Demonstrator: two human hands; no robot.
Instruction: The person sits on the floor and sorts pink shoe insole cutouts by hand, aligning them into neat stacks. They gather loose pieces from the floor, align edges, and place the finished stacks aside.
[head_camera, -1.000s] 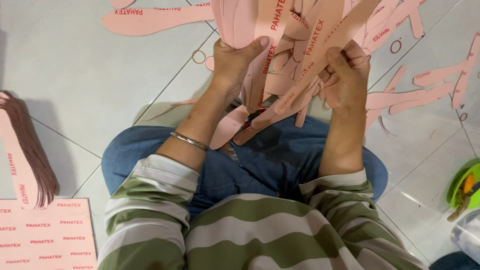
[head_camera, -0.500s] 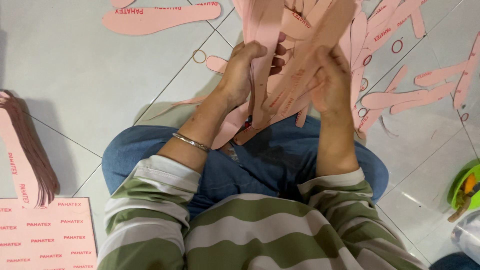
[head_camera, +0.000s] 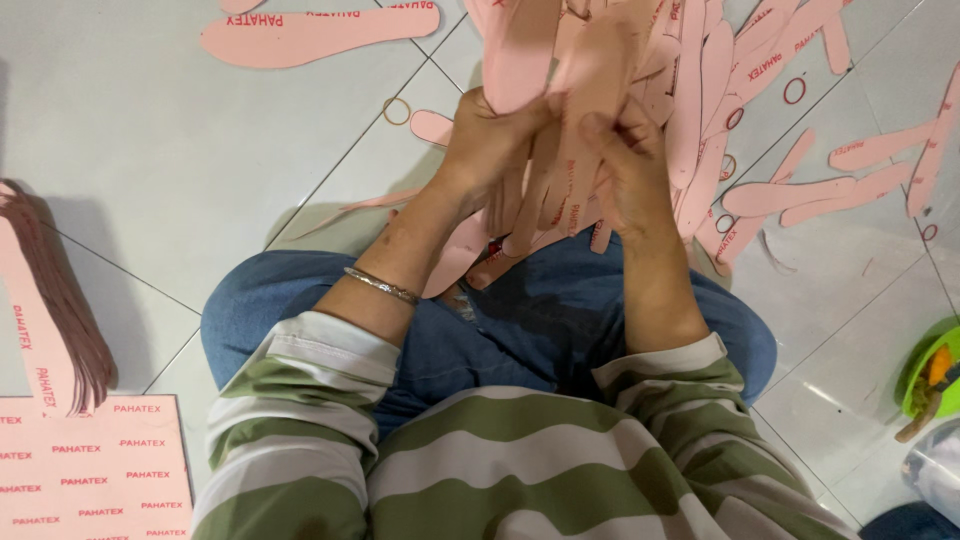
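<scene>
As both grip, left hand (head_camera: 490, 140) and right hand (head_camera: 625, 165) clasp pink insoles (head_camera: 570, 80).

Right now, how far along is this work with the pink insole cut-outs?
Partly along, I would judge. Done: a tied bundle of insoles lies at the left by an uncut pink sheet. In hand: the left hand and right hand both grip a stack of pink insoles above the lap. Left: many loose insoles, rubber bands and one single insole lie scattered on the tile floor.
</scene>
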